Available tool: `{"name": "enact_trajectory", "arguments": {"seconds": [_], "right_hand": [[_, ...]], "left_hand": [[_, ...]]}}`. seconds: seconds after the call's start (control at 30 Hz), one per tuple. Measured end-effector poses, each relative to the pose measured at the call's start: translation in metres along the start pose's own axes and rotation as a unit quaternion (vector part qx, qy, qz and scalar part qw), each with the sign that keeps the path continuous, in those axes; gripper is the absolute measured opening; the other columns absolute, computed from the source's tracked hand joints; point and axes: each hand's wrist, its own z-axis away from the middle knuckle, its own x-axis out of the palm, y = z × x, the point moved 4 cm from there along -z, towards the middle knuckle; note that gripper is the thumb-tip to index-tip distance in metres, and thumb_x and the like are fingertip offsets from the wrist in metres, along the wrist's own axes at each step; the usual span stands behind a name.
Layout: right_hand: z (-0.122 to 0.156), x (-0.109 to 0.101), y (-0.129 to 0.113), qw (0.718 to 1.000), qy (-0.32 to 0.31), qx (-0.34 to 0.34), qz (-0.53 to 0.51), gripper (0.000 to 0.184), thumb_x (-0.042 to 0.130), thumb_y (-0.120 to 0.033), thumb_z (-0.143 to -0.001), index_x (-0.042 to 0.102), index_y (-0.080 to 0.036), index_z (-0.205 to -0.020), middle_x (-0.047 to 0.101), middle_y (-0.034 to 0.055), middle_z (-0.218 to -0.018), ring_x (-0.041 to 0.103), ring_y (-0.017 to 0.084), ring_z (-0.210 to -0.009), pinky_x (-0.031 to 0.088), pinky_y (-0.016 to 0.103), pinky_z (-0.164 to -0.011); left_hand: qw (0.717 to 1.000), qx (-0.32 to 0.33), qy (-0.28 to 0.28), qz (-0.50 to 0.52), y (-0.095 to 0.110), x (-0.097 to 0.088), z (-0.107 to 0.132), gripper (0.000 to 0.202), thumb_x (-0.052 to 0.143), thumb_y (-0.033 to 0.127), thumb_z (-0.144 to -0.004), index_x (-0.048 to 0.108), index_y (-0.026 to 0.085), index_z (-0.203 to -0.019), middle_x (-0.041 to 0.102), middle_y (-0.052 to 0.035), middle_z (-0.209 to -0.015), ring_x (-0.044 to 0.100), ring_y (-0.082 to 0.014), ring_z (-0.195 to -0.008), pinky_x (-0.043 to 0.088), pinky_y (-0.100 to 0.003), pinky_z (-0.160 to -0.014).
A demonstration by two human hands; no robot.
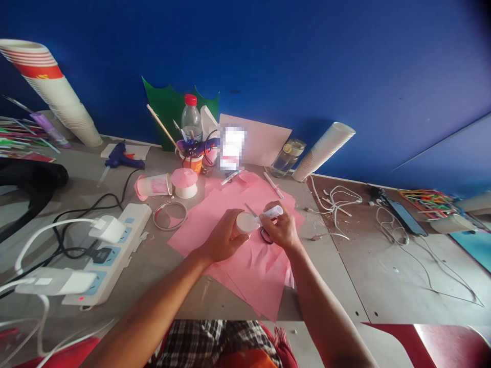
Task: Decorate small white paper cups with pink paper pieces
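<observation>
Two hands: the left hand (222, 236) and the right hand (279, 228) are raised close together above the middle of the table (383, 276), near its front edge.
Left hand state: closed, fingers wrapped around a white paper cup (245, 223).
Right hand state: closed in a pinch around a white tube (273, 211), whose lower end meets the cup's rim.
Under the hands: scissors (265, 235) with dark handles lie on loose pink paper sheets (253, 271).
Left of the sheets: a thin tape roll (170, 215), a pink-patched cup (153, 185) lying on its side, and a pink-topped white cup (184, 182).
Left table edge: a white power strip (111, 250) holds two white chargers (109, 229), with a blue hot glue gun (123, 157) behind it.
Back table edge: a plastic bottle (191, 118) with a red cap stands beside an orange pen cup (193, 163), and a stack of white paper cups (322, 152) lies on its side to the right.
Right table edge: white cables (333, 202) lie loose, near a phone (406, 217) and coloured straws (429, 202).
</observation>
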Motion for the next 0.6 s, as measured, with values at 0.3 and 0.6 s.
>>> {"name": "enact_trajectory", "arguments": {"seconds": [0.3,0.6], "right_hand": [[0.000,0.004,0.007,1.000,-0.008,0.011,0.010,0.010,0.059,-0.020,-0.069,0.049,-0.021,-0.067,0.050,-0.0029,-0.059,0.043,0.011,-0.052,0.037,0.025,-0.051],[-0.005,-0.003,0.023,0.960,0.042,0.119,-0.248,0.015,0.063,-0.029,-0.071,0.052,-0.019,-0.066,0.048,-0.0045,-0.057,0.049,0.010,-0.052,0.043,0.025,-0.054]], "left_hand": [[1.000,0.000,0.002,0.008,0.000,0.000,0.000,0.041,0.062,0.025,-0.080,0.047,0.022,-0.118,0.052,-0.0102,-0.116,0.050,-0.0256,-0.108,0.045,-0.043,-0.094],[1.000,-0.004,-0.005,-0.007,0.000,-0.001,0.001,0.047,0.061,0.022,-0.079,0.043,0.021,-0.122,0.051,-0.0101,-0.119,0.048,-0.0256,-0.111,0.043,-0.044,-0.097]]}}
